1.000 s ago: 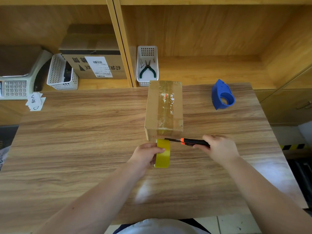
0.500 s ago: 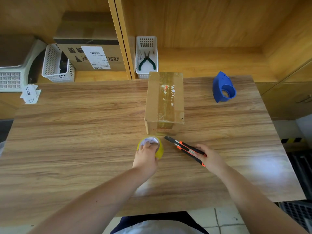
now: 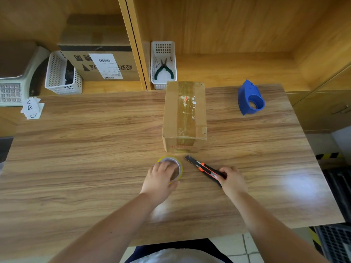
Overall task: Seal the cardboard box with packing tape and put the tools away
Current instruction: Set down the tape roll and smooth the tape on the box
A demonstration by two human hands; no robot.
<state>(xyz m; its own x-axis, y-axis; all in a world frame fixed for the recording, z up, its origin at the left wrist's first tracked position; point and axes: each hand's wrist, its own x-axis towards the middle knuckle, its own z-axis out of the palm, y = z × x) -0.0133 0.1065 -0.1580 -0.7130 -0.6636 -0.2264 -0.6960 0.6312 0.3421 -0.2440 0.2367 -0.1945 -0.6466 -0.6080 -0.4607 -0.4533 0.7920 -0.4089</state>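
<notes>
A cardboard box stands in the middle of the wooden table, with a strip of clear tape running along its top and down its near face. Just in front of it the yellow tape roll lies flat on the table, and my left hand rests on top of it with fingers over the core. To the right my right hand grips the rear end of the black and orange utility knife, whose tip points toward the box and lies low over the table.
A blue tape dispenser sits at the table's far right. On the shelf behind are a white basket holding green pliers, another white basket, a labelled carton and a scale. Paper slips lie at far left.
The tape roll went from standing on edge against the box to lying flat under my left hand. The knife drew back from the box's near face and swung down toward the table.
</notes>
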